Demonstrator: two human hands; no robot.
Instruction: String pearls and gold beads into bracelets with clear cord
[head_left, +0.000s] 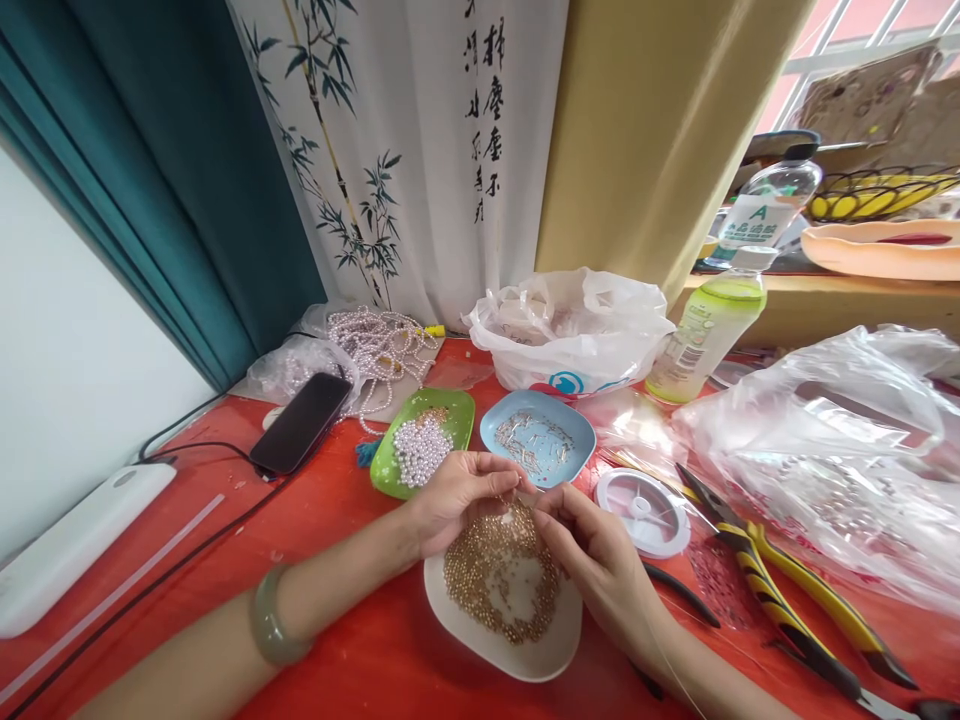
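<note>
My left hand [472, 495], with a jade-green bangle [276, 615] on its wrist, is closed in a pinch above a white dish [502, 655]. My right hand [592, 540] is pinched close beside it, fingertips nearly meeting. A thin clear line [664, 655] trails from the right hand down across the forearm. Whatever sits between the left fingertips is too small to make out. Many small gold beads [487, 590] lie in the white dish beneath both hands. Just beyond stand a green dish [386, 470] of pale pearl beads and a blue dish [495, 425] of small metal pieces.
A spool [641, 512] and yellow-black pliers [757, 570] lie at right, beside a clear plastic bag [825, 470]. A drink bottle [705, 335] and white bag [570, 330] stand behind. At left are a phone [304, 422], bead strands [382, 345] and a power strip [90, 545].
</note>
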